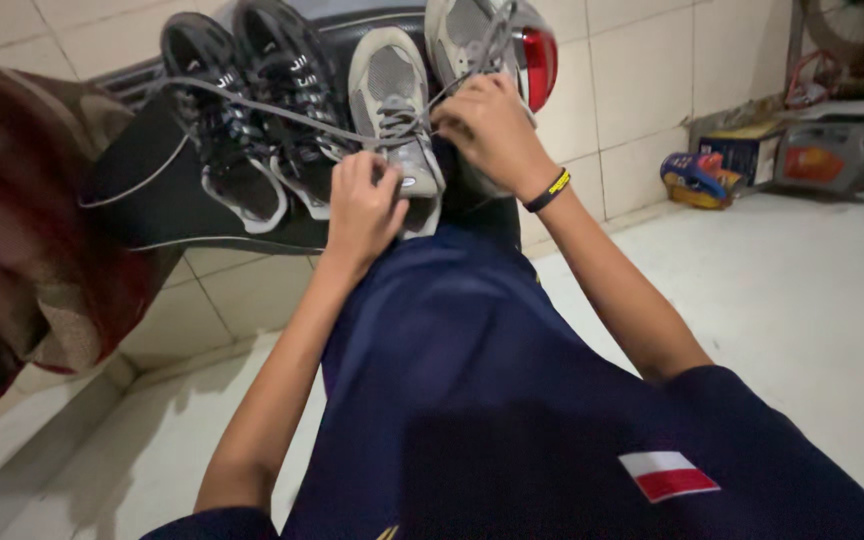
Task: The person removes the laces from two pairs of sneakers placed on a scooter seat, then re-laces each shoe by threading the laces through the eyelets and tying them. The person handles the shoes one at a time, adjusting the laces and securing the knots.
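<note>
A grey sneaker (392, 100) lies on a black scooter seat (142, 190), laces loose. My left hand (360, 205) presses on the shoe's near end, fingers curled over it. My right hand (487, 125), with a black-and-yellow wristband, pinches a grey lace (282, 115) close to the shoe's eyelets; the lace stretches left across the other shoes. A second grey sneaker (462, 35) sits behind my right hand. Two black sneakers (252, 110) rest to the left on the seat.
A red tail light (537, 65) juts from the scooter's rear. A brown patterned cloth (22, 230) hangs at left. Boxes and a blue-orange object (697, 178) stand on the white floor by the tiled wall at right.
</note>
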